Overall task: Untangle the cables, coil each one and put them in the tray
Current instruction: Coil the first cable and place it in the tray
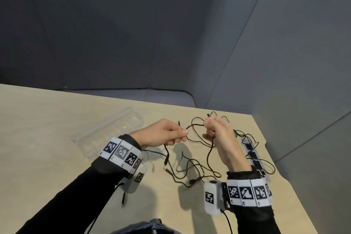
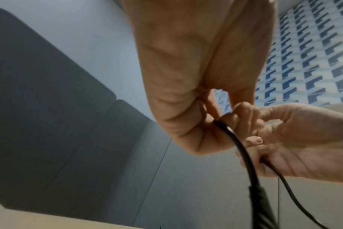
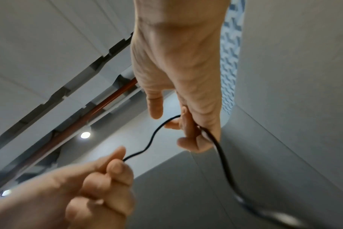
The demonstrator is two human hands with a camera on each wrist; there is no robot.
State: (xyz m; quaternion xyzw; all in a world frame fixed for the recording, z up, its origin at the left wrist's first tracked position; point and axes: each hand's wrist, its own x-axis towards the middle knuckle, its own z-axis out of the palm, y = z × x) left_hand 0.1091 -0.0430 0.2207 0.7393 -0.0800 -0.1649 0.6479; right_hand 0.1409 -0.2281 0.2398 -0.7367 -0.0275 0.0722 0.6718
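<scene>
Several thin black cables (image 1: 191, 167) lie tangled on the wooden table (image 1: 47, 119), with loops lifted between my two hands. My left hand (image 1: 182, 135) pinches one black cable near its plug end, and the strand hangs down from it (image 2: 243, 151). My right hand (image 1: 210, 129), raised just to the right, grips a bunch of cable loops in curled fingers (image 3: 190, 139). A short stretch of cable (image 3: 149, 144) runs between the two hands. The clear plastic tray (image 1: 106, 133) lies on the table to the left of my left hand.
A white power strip (image 1: 254, 156) lies along the table's right edge, with cable loops draped over it. Grey padded walls and a seat (image 1: 152, 97) stand beyond the far edge. Loose plug ends (image 1: 166, 159) rest near the table's middle.
</scene>
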